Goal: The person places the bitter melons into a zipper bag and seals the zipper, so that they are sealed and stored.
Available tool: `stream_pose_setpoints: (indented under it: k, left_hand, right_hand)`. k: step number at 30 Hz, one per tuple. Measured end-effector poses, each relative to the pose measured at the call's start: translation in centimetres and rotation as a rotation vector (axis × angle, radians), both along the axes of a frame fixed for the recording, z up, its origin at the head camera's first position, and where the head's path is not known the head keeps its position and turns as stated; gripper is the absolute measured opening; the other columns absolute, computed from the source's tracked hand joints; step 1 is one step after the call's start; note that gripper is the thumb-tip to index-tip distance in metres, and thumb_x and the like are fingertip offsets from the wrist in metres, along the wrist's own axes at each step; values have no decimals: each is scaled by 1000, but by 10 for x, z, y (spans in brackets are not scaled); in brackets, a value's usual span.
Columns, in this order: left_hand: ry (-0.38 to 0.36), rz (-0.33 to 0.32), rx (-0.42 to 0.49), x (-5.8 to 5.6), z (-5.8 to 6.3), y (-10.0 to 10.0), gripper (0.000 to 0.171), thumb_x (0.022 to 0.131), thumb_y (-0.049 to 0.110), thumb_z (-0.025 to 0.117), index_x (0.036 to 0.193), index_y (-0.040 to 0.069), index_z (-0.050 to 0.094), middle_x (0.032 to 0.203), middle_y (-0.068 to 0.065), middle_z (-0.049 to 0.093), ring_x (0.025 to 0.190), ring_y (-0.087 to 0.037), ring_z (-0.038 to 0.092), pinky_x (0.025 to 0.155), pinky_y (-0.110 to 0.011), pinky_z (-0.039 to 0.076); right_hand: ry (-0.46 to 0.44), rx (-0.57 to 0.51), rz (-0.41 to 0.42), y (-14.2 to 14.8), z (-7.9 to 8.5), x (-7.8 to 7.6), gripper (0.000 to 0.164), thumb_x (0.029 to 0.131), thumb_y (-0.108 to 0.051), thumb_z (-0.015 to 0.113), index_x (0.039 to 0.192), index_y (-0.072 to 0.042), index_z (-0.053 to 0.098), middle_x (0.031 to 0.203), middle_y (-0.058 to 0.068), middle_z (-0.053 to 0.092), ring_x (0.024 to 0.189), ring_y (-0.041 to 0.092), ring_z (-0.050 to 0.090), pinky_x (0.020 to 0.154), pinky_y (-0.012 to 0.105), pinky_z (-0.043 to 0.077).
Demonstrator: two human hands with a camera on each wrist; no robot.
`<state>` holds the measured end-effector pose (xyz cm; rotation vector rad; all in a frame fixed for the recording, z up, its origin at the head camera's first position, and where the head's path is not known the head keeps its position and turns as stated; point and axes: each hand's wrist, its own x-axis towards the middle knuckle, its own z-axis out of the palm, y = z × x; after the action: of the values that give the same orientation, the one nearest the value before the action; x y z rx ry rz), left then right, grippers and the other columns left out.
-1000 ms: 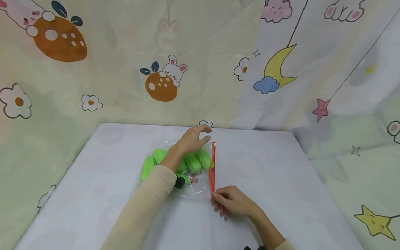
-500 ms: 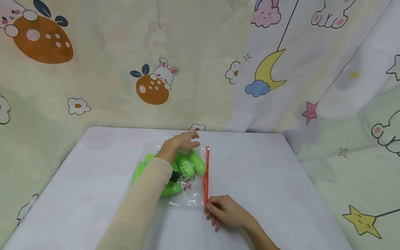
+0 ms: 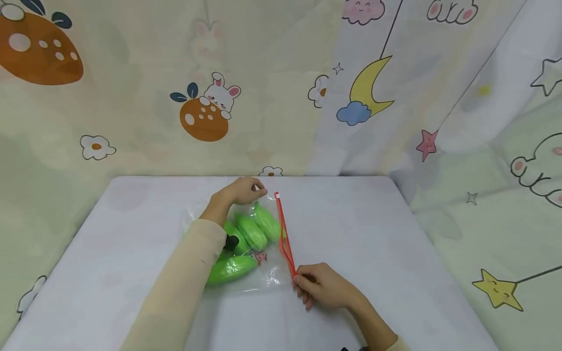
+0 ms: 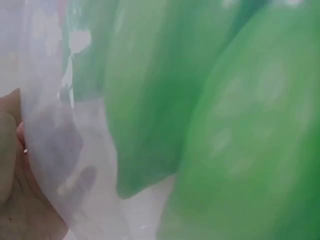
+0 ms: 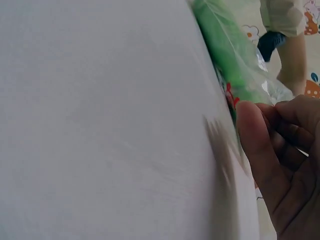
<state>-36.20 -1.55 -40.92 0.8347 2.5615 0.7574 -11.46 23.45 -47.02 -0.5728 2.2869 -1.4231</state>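
Note:
A clear zip bag with a red zip strip lies on the white table, holding several plump, elongated green pieces with tapered ends. At the bag's far edge, my left hand pinches the plastic between thumb and fingers. Its palm shows beside the plastic in the left wrist view, with green pieces filling most of that view. My right hand pinches the near end of the red strip between thumb and forefinger. The right thumb is plain in the right wrist view. My left forearm hides part of the bag.
The white table extends on both sides of the bag. Behind it hangs a cartoon-printed cloth. A small black camera sits on my left wrist, over the bag.
My left hand has come from above the bag to its far edge, its fingers closing in. The strip's far end has swung left and the green pieces have shifted. The right hand keeps its pinch.

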Motion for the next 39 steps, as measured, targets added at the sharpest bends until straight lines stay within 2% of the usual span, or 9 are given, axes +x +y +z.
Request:
stream_pose_setpoints:
  k: [4, 10, 14, 19, 24, 26, 32, 39]
  left_hand:
    - [-37, -7, 0, 2, 5, -12, 44, 107, 40, 53, 134, 8, 65, 124, -9, 68, 98, -22, 63, 91, -43, 52]
    - [-84, -59, 37, 7, 15, -27, 32, 107, 36, 54, 118, 9, 68, 100, -8, 66, 74, -19, 61, 77, -37, 51]
    - [-110, -26, 145, 12, 20, -41, 24, 107, 30, 53, 110, 8, 64, 96, -10, 60, 71, -20, 58, 73, -39, 52]
    - [-130, -7, 309, 18, 25, -58, 22, 109, 26, 52, 111, 6, 62, 100, -14, 60, 67, -20, 54, 68, -38, 55]
    - [-154, -6, 430, 27, 29, -73, 24, 109, 27, 52, 110, 6, 63, 98, -16, 58, 60, -31, 53, 64, -38, 56]
    - [-140, -15, 466, 30, 29, -76, 24, 109, 28, 52, 109, 7, 63, 100, -16, 59, 62, -33, 56, 65, -39, 57]
    - [-98, -30, 547, 38, 26, -80, 23, 108, 24, 55, 104, 5, 66, 104, -12, 65, 81, -24, 61, 78, -37, 58]
    - [-93, -94, 603, 54, 29, -76, 23, 109, 19, 52, 105, 0, 65, 96, -19, 68, 82, -28, 65, 78, -35, 57]
  right_hand:
    - [40, 30, 16, 12, 7, -5, 26, 108, -23, 55, 95, -4, 67, 77, 13, 68, 60, 22, 69, 57, 36, 61]
    - [124, 118, 3, 31, 24, -16, 28, 109, -25, 54, 93, -5, 67, 75, 12, 66, 62, 24, 68, 57, 37, 60]
    - [154, 155, -21, 43, 36, -22, 28, 109, -25, 53, 95, -5, 67, 77, 10, 65, 64, 22, 68, 59, 39, 61]
    - [164, 171, -43, 57, 50, -26, 25, 108, -23, 55, 97, -4, 67, 82, 15, 65, 68, 22, 67, 61, 39, 62]
    - [183, 176, -67, 69, 62, -30, 19, 107, -22, 57, 96, -11, 66, 84, 14, 63, 70, 21, 68, 63, 36, 62]
    - [189, 177, -72, 72, 66, -32, 17, 107, -21, 57, 95, -14, 66, 84, 12, 63, 71, 21, 68, 64, 36, 63]
    - [178, 181, -67, 79, 70, -35, 16, 107, -21, 57, 95, -14, 65, 85, 9, 63, 73, 21, 68, 67, 35, 63]
    - [179, 208, -46, 84, 70, -39, 17, 108, -20, 56, 103, -8, 67, 93, 16, 66, 78, 24, 70, 73, 34, 63]
